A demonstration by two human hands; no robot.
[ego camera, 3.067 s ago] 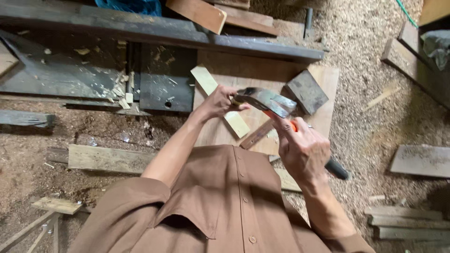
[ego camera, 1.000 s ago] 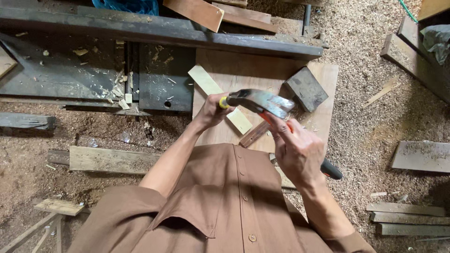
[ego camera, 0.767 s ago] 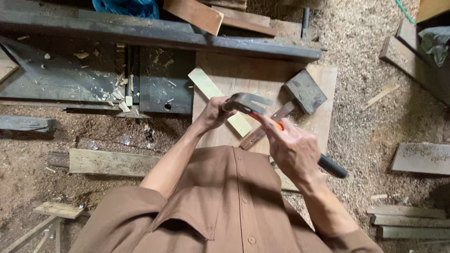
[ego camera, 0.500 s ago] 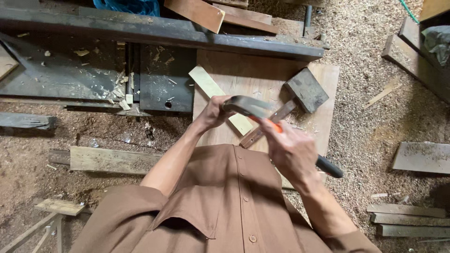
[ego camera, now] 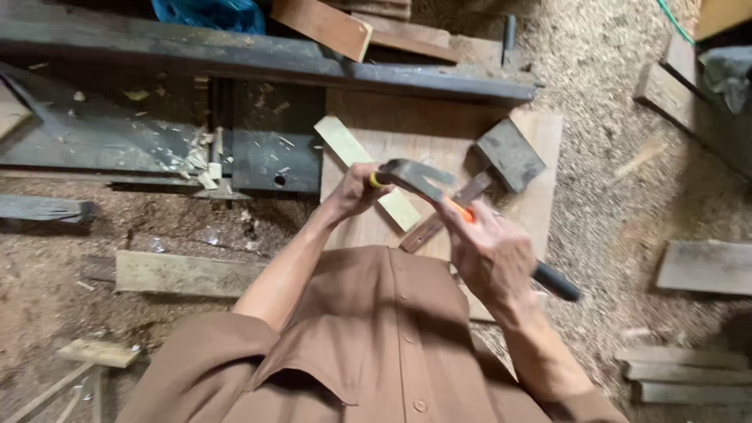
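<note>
Gripping the hammer (ego camera: 423, 178) by its handle, our right hand (ego camera: 489, 254) has lowered its head slightly toward the left hand (ego camera: 356, 192), which stays pinched on a small yellow-tipped piece (ego camera: 377, 179). Beyond lie a wooden mallet (ego camera: 501, 160), pale strip (ego camera: 368, 172), plywood board (ego camera: 540, 204) and sawdust-covered floor (ego camera: 611, 196).

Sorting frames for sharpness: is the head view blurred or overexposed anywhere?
Head view: soft daylight, no glare; the right hand and hammer are slightly motion-blurred, the left hand less so; sawdust floor at right is bright but not blown out; the dark bench holds detail.
</note>
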